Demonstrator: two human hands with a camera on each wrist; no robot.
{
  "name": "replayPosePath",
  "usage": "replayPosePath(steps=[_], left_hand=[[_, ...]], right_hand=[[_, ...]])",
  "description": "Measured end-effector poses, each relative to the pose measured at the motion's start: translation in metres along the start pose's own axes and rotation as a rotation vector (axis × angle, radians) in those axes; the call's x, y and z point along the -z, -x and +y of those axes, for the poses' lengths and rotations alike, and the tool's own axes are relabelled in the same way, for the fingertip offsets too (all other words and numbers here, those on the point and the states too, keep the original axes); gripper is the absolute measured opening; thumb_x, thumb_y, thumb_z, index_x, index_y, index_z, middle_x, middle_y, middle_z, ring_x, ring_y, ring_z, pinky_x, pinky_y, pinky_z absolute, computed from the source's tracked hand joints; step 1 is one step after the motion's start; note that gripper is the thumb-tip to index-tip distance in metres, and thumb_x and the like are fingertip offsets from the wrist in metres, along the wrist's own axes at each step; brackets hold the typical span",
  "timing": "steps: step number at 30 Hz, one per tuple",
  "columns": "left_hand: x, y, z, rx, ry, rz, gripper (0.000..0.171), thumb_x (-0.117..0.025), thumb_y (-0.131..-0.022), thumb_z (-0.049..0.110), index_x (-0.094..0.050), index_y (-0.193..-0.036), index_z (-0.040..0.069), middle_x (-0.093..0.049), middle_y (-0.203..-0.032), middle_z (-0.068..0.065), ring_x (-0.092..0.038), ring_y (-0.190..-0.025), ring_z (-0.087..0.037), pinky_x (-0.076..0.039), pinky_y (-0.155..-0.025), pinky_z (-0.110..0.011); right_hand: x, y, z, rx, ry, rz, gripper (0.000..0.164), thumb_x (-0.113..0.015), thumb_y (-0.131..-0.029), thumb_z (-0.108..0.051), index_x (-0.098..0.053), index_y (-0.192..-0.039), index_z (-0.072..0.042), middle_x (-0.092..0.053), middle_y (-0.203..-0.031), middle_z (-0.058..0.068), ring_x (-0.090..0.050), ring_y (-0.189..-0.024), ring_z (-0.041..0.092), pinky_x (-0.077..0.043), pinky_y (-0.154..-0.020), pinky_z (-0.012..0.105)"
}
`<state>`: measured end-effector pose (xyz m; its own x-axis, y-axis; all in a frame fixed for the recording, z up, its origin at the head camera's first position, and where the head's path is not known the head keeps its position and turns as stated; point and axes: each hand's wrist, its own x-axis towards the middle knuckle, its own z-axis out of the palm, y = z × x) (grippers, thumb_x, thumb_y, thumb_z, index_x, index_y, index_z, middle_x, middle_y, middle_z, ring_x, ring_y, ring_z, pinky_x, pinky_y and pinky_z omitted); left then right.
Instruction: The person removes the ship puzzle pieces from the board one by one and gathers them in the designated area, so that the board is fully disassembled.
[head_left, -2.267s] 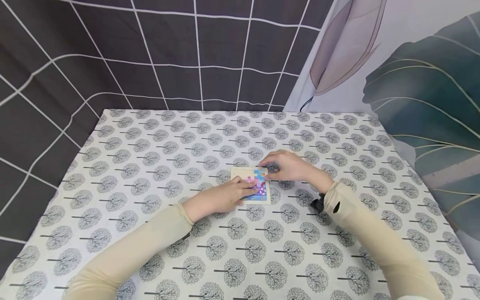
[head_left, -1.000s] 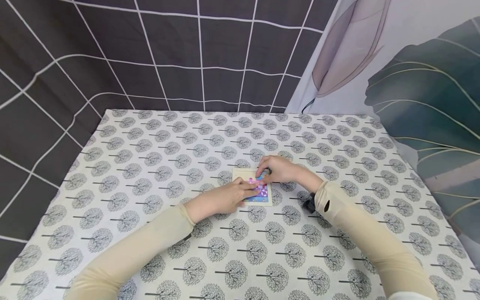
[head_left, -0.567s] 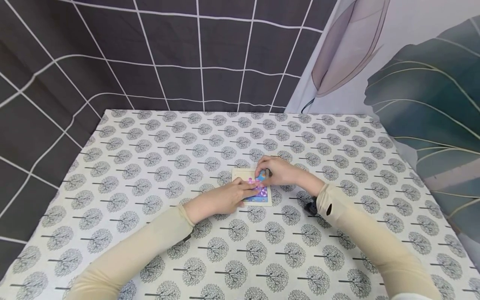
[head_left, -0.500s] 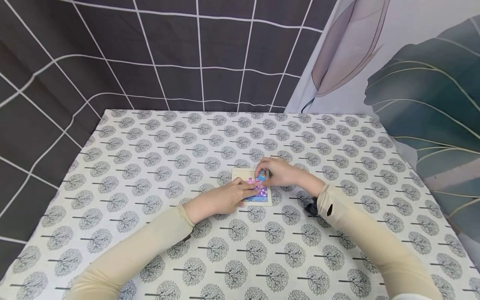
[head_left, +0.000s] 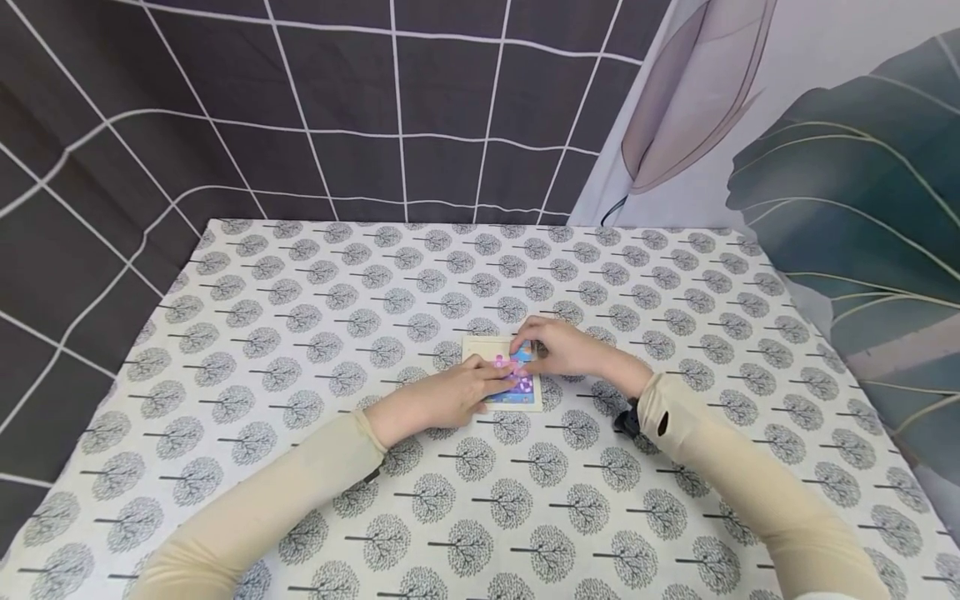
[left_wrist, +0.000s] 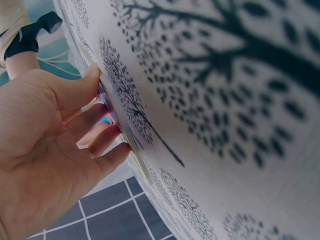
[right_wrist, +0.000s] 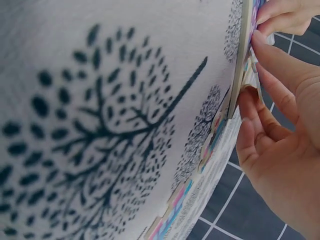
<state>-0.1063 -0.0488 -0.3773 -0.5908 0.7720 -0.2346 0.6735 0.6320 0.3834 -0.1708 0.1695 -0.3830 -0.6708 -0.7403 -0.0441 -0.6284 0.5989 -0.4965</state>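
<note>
1. The step in hand seemed to be fitting a puzzle piece: the cream-framed puzzle board [head_left: 528,407] lay flat on the tree-print cloth [head_left: 420,517], at the centre of the work.
2. The left hand [head_left: 459,393] reached in from about 8 o'clock, its fingers extended and laid across the board's picture, apparently steadying it.
3. The right hand [head_left: 562,346] came from about 2 o'clock, its fingers curled narrowly round a small loose piece [right_wrist: 258,82], tilted up off the board near its 1 o'clock corner.
4. Purple puzzle parts [head_left: 526,385] showed toward 4 o'clock on the board, while its 11 o'clock area looked plain cream, so I judged the puzzle incomplete.
5. More coloured pieces [right_wrist: 172,210] lay on the cloth in the right wrist view; I could not place them in the head view.
6. The next move called, I judged, for turning the held piece to match its neighbours, lowering it flat and pressing it down, while the left fingers kept the others from shifting.
</note>
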Motion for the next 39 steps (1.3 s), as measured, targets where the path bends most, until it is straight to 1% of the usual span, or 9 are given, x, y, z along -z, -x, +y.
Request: replayPosePath(steps=[3, 5, 7, 12, 18, 23, 26, 33, 39], left_hand=[[0.0, 0.0, -0.001, -0.005, 0.0, 0.006, 0.059, -0.058, -0.09, 0.013, -0.035, -0.144, 0.016, -0.028, -0.151, -0.003, -0.041, -0.12, -0.021, -0.039, -0.107, -0.031], [-0.001, 0.0, -0.002, -0.007, 0.006, 0.009, 0.059, -0.058, -0.09, 0.014, -0.035, -0.144, 0.016, -0.029, -0.151, -0.004, -0.041, -0.121, -0.021, -0.038, -0.108, -0.032], [-0.001, 0.0, -0.002, -0.012, 0.016, 0.013, 0.059, -0.058, -0.089, 0.013, -0.036, -0.144, 0.015, -0.03, -0.151, -0.005, -0.041, -0.122, -0.022, -0.037, -0.108, -0.033], [-0.001, -0.001, -0.002, -0.031, 0.0, 0.014, 0.06, -0.059, -0.089, 0.014, -0.034, -0.144, 0.015, -0.03, -0.15, -0.006, -0.04, -0.126, -0.023, -0.035, -0.11, -0.033], [0.0, -0.001, -0.001, -0.02, 0.006, 0.01, 0.06, -0.059, -0.089, 0.014, -0.035, -0.144, 0.014, -0.03, -0.151, -0.005, -0.04, -0.125, -0.023, -0.035, -0.11, -0.033], [0.0, -0.001, -0.001, -0.009, 0.018, 0.005, 0.059, -0.059, -0.089, 0.014, -0.036, -0.143, 0.015, -0.03, -0.151, -0.004, -0.041, -0.124, -0.022, -0.035, -0.11, -0.033], [0.001, -0.001, -0.001, -0.003, 0.019, -0.001, 0.059, -0.059, -0.089, 0.014, -0.036, -0.144, 0.016, -0.029, -0.151, -0.004, -0.04, -0.125, -0.022, -0.035, -0.11, -0.034], [0.002, -0.005, 0.002, -0.005, -0.036, 0.007, 0.059, -0.06, -0.089, 0.015, -0.037, -0.143, 0.015, -0.033, -0.15, -0.004, -0.044, -0.12, -0.021, -0.038, -0.107, -0.033], [0.004, -0.005, 0.005, -0.019, -0.105, 0.006, 0.06, -0.061, -0.089, 0.017, -0.038, -0.143, 0.014, -0.032, -0.15, -0.002, -0.045, -0.12, -0.02, -0.04, -0.106, -0.032]], right_hand=[[0.0, -0.001, 0.002, -0.009, -0.007, 0.003, 0.03, -0.078, -0.072, -0.017, -0.069, -0.1, -0.01, -0.064, -0.106, 0.005, -0.058, -0.098, 0.021, -0.049, -0.091, 0.041], [-0.001, -0.002, 0.004, -0.016, -0.015, 0.003, 0.03, -0.079, -0.071, -0.017, -0.07, -0.098, -0.011, -0.064, -0.105, 0.004, -0.058, -0.097, 0.02, -0.049, -0.09, 0.04], [-0.001, -0.002, 0.005, -0.028, -0.024, -0.004, 0.029, -0.08, -0.07, -0.018, -0.07, -0.097, -0.011, -0.065, -0.104, 0.003, -0.058, -0.094, 0.018, -0.049, -0.087, 0.036], [0.001, -0.002, 0.006, -0.045, -0.024, -0.014, 0.031, -0.081, -0.069, -0.02, -0.071, -0.097, -0.012, -0.065, -0.104, 0.002, -0.055, -0.082, 0.011, -0.048, -0.075, 0.027], [0.002, 0.0, 0.007, -0.004, -0.071, 0.027, 0.03, -0.08, -0.069, -0.014, -0.07, -0.097, -0.01, -0.064, -0.103, 0.003, -0.052, -0.072, 0.009, -0.05, -0.065, 0.022], [0.001, 0.003, 0.01, 0.029, -0.129, 0.07, 0.03, -0.079, -0.07, -0.01, -0.07, -0.099, -0.007, -0.065, -0.103, 0.005, -0.055, -0.074, 0.01, -0.052, -0.067, 0.022], [0.001, 0.006, 0.01, 0.027, -0.163, 0.086, 0.031, -0.079, -0.07, -0.009, -0.07, -0.1, -0.006, -0.065, -0.103, 0.007, -0.057, -0.076, 0.012, -0.053, -0.069, 0.023], [0.004, 0.016, 0.01, -0.013, -0.198, 0.097, 0.034, -0.081, -0.068, -0.009, -0.07, -0.1, -0.006, -0.065, -0.103, 0.005, -0.056, -0.077, 0.013, -0.054, -0.07, 0.024], [0.011, 0.029, 0.012, -0.064, -0.186, 0.123, 0.034, -0.081, -0.068, -0.009, -0.07, -0.1, -0.011, -0.064, -0.102, 0.002, -0.055, -0.076, 0.012, -0.052, -0.068, 0.025]])
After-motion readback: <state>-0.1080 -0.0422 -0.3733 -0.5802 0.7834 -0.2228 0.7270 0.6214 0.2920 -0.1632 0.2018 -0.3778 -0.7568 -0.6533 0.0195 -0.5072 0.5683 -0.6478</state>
